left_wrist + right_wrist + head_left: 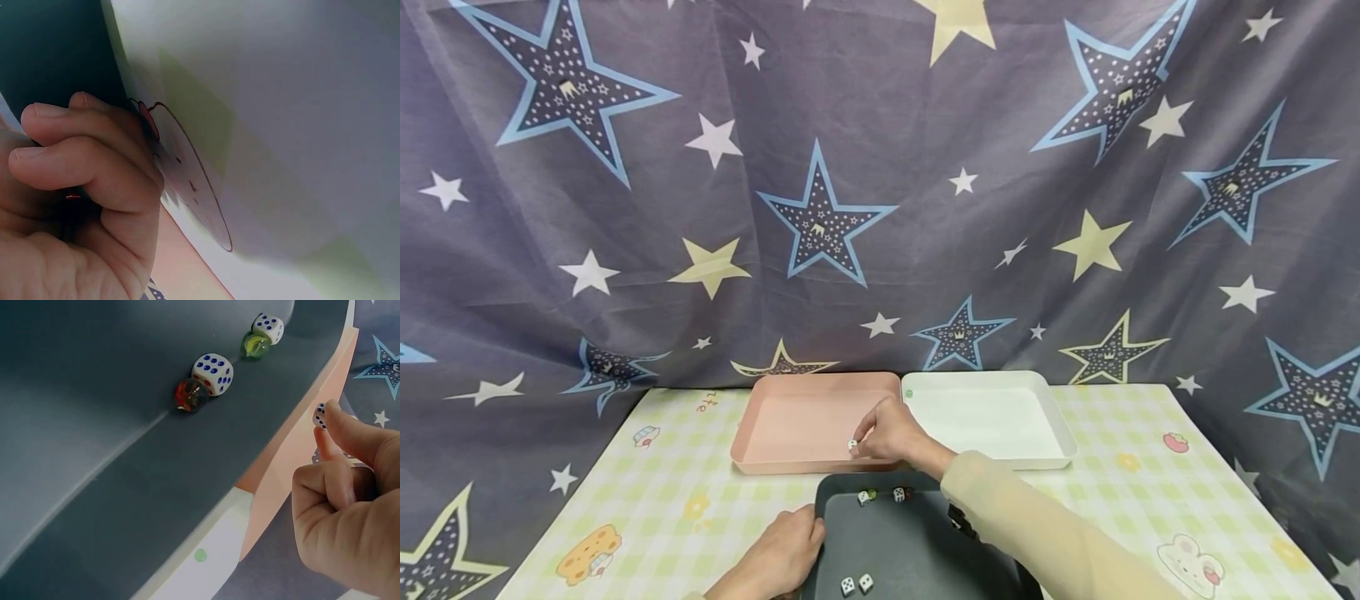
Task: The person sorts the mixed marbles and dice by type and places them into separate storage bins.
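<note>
My right hand [891,433] pinches a white die [320,416] between thumb and finger, over the front of the pink tray [827,467]. Blue pips show on the die in the right wrist view. At the left wall of a dark grey tray [887,542], my left hand [778,550] grips the rim with curled fingers [87,137]; its exact hold is partly hidden. Inside the dark tray, one die [212,374] touches a red marble [191,395], and another die [269,328] touches a green-yellow marble [255,345]. Two more dice [857,584] lie nearer the front.
A white tray [988,460] with a green dot stands right of the pink one, side by side behind the dark tray. A checked tablecloth [662,500] covers the table. The starry curtain [850,333] hangs behind. My right sleeve [1037,517] crosses part of the dark tray.
</note>
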`<state>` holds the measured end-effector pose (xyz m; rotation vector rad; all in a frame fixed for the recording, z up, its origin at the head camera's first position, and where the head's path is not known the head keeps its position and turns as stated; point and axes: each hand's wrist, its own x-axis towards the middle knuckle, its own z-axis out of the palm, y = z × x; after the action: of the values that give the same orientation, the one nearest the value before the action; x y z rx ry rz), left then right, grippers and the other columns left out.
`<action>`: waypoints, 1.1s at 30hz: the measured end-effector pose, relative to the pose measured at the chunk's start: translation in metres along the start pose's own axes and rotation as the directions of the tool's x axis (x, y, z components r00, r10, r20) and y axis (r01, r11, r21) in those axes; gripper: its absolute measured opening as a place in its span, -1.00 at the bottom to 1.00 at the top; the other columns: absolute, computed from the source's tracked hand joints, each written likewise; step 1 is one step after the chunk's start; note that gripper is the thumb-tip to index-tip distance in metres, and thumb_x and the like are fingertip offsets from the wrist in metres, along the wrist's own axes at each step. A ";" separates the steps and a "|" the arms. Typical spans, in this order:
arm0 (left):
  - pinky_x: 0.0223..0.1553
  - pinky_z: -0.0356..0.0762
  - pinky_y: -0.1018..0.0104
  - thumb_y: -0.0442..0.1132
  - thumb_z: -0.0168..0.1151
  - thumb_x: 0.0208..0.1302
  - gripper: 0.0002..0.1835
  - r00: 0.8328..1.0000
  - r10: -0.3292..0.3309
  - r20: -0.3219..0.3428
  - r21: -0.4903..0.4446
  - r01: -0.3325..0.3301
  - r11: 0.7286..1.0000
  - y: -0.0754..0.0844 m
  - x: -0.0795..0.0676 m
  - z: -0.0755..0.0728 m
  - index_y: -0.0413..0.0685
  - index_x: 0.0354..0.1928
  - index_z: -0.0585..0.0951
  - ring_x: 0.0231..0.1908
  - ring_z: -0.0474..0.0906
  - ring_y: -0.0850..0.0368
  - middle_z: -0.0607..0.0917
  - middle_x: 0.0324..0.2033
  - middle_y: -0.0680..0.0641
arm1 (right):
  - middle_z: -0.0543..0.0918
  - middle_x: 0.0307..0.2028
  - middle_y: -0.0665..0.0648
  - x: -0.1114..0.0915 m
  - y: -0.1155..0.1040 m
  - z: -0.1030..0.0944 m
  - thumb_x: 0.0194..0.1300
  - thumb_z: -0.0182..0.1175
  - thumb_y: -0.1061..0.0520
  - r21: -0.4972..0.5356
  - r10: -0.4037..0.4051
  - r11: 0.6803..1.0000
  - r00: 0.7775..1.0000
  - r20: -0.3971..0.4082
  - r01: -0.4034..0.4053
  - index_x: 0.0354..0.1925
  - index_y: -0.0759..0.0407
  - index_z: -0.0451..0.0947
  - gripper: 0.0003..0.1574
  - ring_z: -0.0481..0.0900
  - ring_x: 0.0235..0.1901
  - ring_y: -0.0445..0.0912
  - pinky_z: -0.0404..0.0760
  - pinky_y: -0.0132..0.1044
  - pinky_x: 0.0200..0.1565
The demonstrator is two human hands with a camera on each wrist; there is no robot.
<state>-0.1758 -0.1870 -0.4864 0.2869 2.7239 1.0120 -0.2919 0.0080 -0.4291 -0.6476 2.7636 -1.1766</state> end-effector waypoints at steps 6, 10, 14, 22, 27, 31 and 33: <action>-0.73 0.46 0.25 -0.30 -0.09 0.60 -0.71 1.000 -0.010 0.014 -0.004 0.010 1.000 0.005 -0.003 -0.003 -0.18 -0.34 0.52 -0.77 0.45 0.20 0.49 -0.65 -0.08 | 0.71 -0.63 -0.05 0.004 0.001 0.005 0.00 0.66 0.32 0.021 0.029 0.999 1.000 0.003 -0.029 -0.48 0.26 0.80 -0.83 0.61 -0.54 -0.18 0.61 -0.31 -0.34; -0.69 0.48 0.25 -0.26 -0.10 0.62 -0.70 0.999 -0.024 0.034 0.001 0.024 1.000 -0.006 0.004 0.002 -0.18 -0.30 0.53 -0.75 0.47 0.19 0.49 -0.64 -0.08 | 0.70 -0.65 -0.01 0.005 0.001 0.008 0.02 0.64 0.35 0.044 0.048 0.998 0.999 0.021 -0.049 -0.46 0.29 0.80 -0.84 0.72 -0.55 -0.06 0.57 -0.36 -0.43; -0.72 0.48 0.23 -0.22 -0.09 0.63 -0.69 0.999 -0.024 0.035 -0.007 0.024 1.000 -0.022 0.014 0.011 -0.14 -0.31 0.53 -0.78 0.49 0.13 0.50 -0.65 -0.08 | 0.72 -0.65 0.02 0.008 0.000 0.010 0.04 0.62 0.36 0.059 0.063 0.996 0.998 0.027 -0.064 -0.45 0.29 0.79 -0.85 0.78 -0.51 0.05 0.54 -0.39 -0.50; -0.54 0.56 0.16 -0.15 -0.07 0.63 -0.69 0.999 0.013 0.034 0.032 -0.014 0.999 -0.055 0.032 0.029 -0.07 -0.30 0.56 -0.62 0.57 0.17 0.55 -0.61 -0.03 | 0.79 -0.49 0.06 0.016 0.003 0.017 0.04 0.66 0.27 0.005 0.078 0.997 0.997 -0.001 -0.078 -0.38 0.27 0.82 -0.82 0.77 -0.36 0.01 0.69 -0.20 -0.15; -0.42 0.57 0.15 -0.18 -0.04 0.61 -0.72 1.000 0.013 0.013 0.058 -0.014 0.998 -0.055 0.032 0.031 -0.04 -0.31 0.56 -0.54 0.56 0.19 0.54 -0.58 0.01 | 0.82 -0.25 0.12 0.021 0.008 0.012 0.09 0.62 0.24 -0.032 0.095 0.995 0.995 -0.037 -0.096 -0.27 0.29 0.83 -0.78 0.70 -0.02 0.07 0.65 -0.08 0.06; -0.62 0.55 0.20 -0.21 -0.08 0.61 -0.70 0.999 -0.035 0.016 0.021 0.035 0.999 -0.031 0.019 0.018 -0.11 -0.32 0.54 -0.71 0.52 0.20 0.52 -0.62 -0.07 | 0.82 -0.23 0.11 0.020 0.008 0.001 0.14 0.60 0.22 -0.029 0.108 0.994 0.993 -0.041 -0.109 -0.29 0.24 0.84 -0.84 0.70 -0.05 0.07 0.67 -0.09 0.01; -0.75 0.47 0.24 -0.25 -0.09 0.60 -0.71 0.999 -0.051 0.018 0.004 0.051 0.999 -0.016 0.011 0.009 -0.15 -0.33 0.52 -0.81 0.46 0.24 0.51 -0.65 -0.10 | 0.82 -0.23 0.10 0.018 0.007 -0.004 0.13 0.60 0.20 -0.043 0.099 0.994 0.994 -0.046 -0.101 -0.32 0.20 0.85 -0.86 0.71 -0.04 0.07 0.66 -0.09 0.01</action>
<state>-0.1853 -0.1909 -0.5054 0.2254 2.7031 0.9859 -0.3120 0.0076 -0.4289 -0.4864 2.8298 -1.1244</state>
